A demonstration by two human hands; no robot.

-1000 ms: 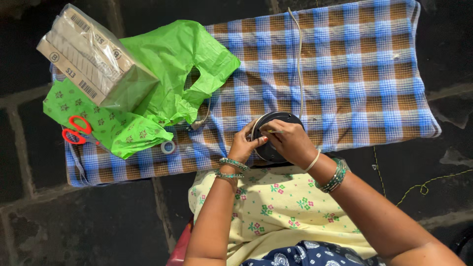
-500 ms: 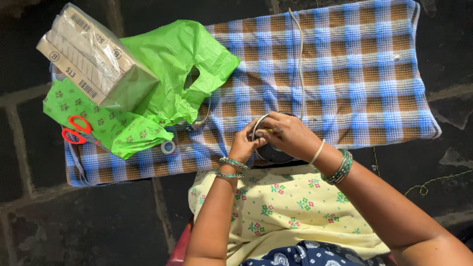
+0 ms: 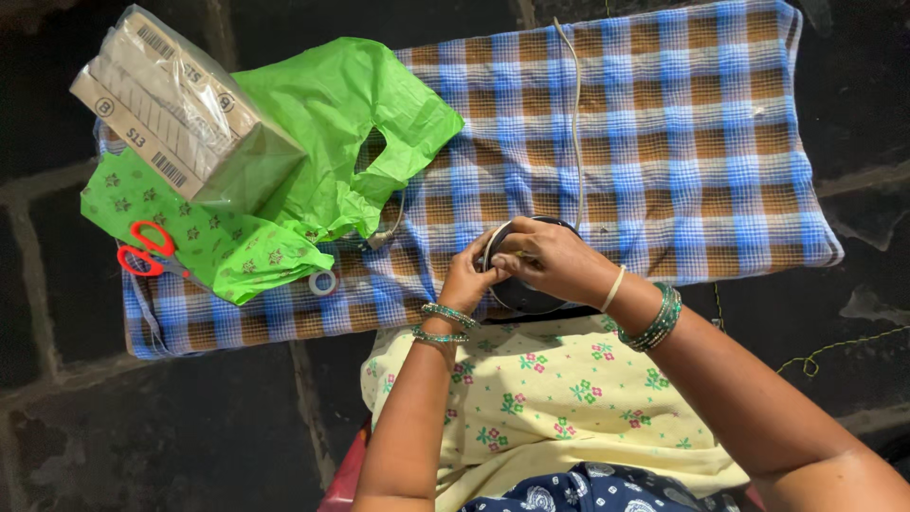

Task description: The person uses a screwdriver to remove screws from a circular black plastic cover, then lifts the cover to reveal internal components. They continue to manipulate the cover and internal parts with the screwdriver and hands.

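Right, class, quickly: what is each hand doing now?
Left hand: closed on the round dark object.
Right hand: closed over the same object, fingers curled on top.

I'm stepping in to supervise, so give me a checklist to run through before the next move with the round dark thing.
1. Both hands on the round dark object: ok; left hand and right hand grip it.
2. Object over the checked cloth: ok.
3. White cord free of tangles: ok where visible.
4. Cord's end at the object: cannot tell, fingers hide it.
5. Scissors within sight: ok, at the cloth's left edge.
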